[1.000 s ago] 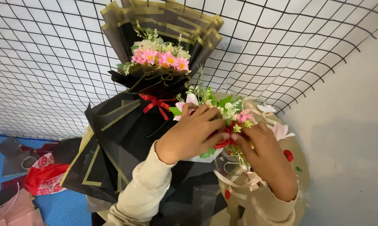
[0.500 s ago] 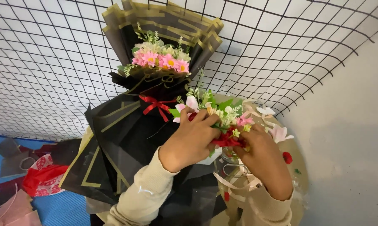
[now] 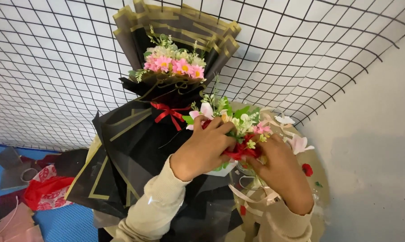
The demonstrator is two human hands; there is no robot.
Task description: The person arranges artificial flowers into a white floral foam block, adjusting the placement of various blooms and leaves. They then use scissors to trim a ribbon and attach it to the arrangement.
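A: Entry, background first. A black wire grid (image 3: 54, 67) is seen across a white wall (image 3: 373, 148), bowed outward. Against it a large wrapped bouquet (image 3: 166, 89) is leaned, in black paper edged with gold, pink daisies at the top and a red ribbon bow (image 3: 169, 113) at the neck. The lean is judged to keep it upright without a hand.

B: Noted. Floor?

A: Blue matting (image 3: 63, 224) is seen lower left, with a red-and-white bag (image 3: 45, 193) and paper offcuts lying on it.

B: And the piece being handled?

A: A small flower bunch (image 3: 231, 118), white, pink and green, is held in front of the large bouquet, lower and to its right. Its long axis is recorded as near vertical, tilted slightly away; heads point up toward the grid, stems down and hidden behind the hands.

B: Grip?

A: The left hand (image 3: 202, 150) is curled over the bunch at the neck, fingers narrow and closed on the stems, apparently to keep them gathered. The right hand (image 3: 281, 172) is pressed in from the other side; a red piece (image 3: 240, 151), ribbon or bloom, is pinched at its fingertips. Which cannot be told.

B: Smallest items?

A: Pale ribbon loops (image 3: 256, 199) below the hands; loose petals (image 3: 299, 143) on a round tan surface (image 3: 321, 197).
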